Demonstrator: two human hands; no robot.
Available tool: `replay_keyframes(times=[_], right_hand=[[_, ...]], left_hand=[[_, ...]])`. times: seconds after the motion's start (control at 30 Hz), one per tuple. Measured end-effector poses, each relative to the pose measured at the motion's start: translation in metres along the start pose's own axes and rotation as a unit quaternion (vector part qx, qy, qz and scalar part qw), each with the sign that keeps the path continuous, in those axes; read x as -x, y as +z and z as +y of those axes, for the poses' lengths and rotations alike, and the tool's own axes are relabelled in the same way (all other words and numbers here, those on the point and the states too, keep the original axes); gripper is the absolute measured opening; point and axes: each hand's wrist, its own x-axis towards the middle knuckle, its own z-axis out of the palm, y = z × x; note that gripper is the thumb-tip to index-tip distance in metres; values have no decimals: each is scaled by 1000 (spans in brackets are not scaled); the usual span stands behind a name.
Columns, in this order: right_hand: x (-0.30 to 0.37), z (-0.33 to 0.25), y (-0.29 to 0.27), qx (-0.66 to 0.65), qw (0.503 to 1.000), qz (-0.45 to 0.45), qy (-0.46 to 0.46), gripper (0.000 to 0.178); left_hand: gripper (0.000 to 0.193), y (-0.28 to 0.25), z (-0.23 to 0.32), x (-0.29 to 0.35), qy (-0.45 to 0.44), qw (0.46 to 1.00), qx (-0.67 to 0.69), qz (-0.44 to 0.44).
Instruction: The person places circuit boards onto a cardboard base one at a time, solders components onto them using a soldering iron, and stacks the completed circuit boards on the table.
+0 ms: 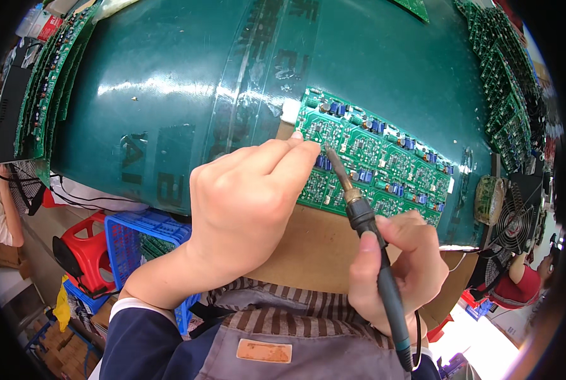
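Note:
A green circuit board (384, 155) with rows of blue and other small components lies over brown cardboard (314, 244) at the near side of the green table. My right hand (409, 259) grips a soldering iron (387, 288) by its dark handle. The iron's tip points up and left, at the left part of the board; whether it touches a joint I cannot tell. My left hand (245, 196) is closed, with its fingertips pressed together at the board's left edge, close to the iron's tip. Whatever lies between those fingertips is hidden.
Circuit boards (55, 82) stand stacked on the table's left, more boards (501, 88) on its right. A black fan (514, 221) sits at the right edge. Lower left are a blue crate (121, 244) and red stool (90, 253). Another person (520, 278) is at far right.

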Motion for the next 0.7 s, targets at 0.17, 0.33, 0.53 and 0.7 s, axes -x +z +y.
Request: replay_keyframes(times=[0.17,0.33,0.53,0.7], right_hand=[[4,5,-4,13,1000,-13,-23,22],[21,13,-22,-3,997,71,41,20],[29,18,-37,-1,995,74,67,20],[24,23,-34,-19,997,47,53,21]], left_hand=[[13,-7,9,-4,-23,999,-28,-26],[15,-4,19,-6,-13,998,-53,0],[19,18,36,0,9,1000,25,-4],[21,19,39,-1,0,1000,-15,-16]])
